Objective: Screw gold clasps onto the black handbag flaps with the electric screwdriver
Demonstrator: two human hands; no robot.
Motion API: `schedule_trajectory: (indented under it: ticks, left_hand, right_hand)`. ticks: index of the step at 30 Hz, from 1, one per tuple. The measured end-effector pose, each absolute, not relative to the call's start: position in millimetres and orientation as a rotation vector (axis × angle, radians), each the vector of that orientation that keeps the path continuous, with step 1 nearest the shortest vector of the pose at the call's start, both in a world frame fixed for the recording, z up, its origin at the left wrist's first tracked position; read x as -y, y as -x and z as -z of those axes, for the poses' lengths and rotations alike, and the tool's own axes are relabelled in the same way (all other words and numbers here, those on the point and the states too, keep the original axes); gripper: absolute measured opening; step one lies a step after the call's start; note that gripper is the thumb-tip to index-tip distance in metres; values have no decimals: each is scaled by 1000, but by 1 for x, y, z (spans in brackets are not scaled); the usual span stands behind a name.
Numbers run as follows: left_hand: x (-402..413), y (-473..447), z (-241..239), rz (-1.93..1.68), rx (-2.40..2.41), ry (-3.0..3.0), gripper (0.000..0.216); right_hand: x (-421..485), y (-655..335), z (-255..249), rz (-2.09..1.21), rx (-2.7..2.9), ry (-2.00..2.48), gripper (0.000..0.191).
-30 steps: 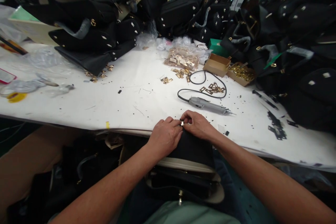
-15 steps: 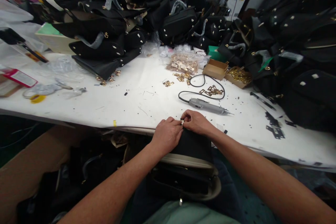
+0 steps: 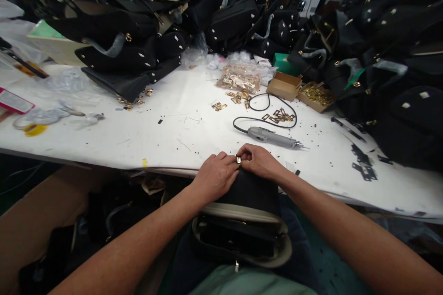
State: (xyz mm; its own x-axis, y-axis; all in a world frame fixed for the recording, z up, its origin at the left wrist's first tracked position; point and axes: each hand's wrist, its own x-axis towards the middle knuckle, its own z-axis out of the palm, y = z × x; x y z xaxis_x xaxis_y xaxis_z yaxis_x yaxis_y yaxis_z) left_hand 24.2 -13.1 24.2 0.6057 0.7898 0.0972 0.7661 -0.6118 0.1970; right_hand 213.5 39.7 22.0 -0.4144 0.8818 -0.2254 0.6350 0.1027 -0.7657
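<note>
At the far end of a black bag [image 3: 256, 191], beside the surface [image 3: 104, 145], a small metal fitting [image 3: 238, 160] is pinched by the right hand [image 3: 259, 161] — left hand [image 3: 217, 174] alongside, its grip hidden. Fine positioning seems underway; the next move calls for steadiness. Beyond — an electric screwdriver [image 3: 273, 137].

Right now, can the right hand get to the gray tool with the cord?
Probably yes: the gray tool lies on the white table just beyond the right hand, with nothing standing between. That hand is at a small shiny metal piece, though, so it'd likely leave that first.
</note>
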Motion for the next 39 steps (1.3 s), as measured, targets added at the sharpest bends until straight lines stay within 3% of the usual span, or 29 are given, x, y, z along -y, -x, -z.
schedule_trajectory:
  ticks: [12, 24, 30, 36, 39]
  left_hand:
    - [10, -18, -25, -260, -1257, -2739, 26]
    - [11, -25, -35, -125, -1240, -2828, 17]
    - [16, -25, -31, -176, -1352, -2773, 22]
    - [18, -26, -36, -145, -1342, -2799, 21]
    - [19, -25, -35, -179, -1319, -2803, 22]
  right_hand:
    - [-41, -211, -25, -1189, 2103, 1575, 23]
    - [-42, -212, -25, -1214, 2068, 1580, 23]
    - [-45, -206, -17, -1001, 2074, 1713, 25]
    - [-53, -204, -10, -774, 1992, 1827, 14]
    - [-53, -212, -13, -962, 1816, 1686, 20]
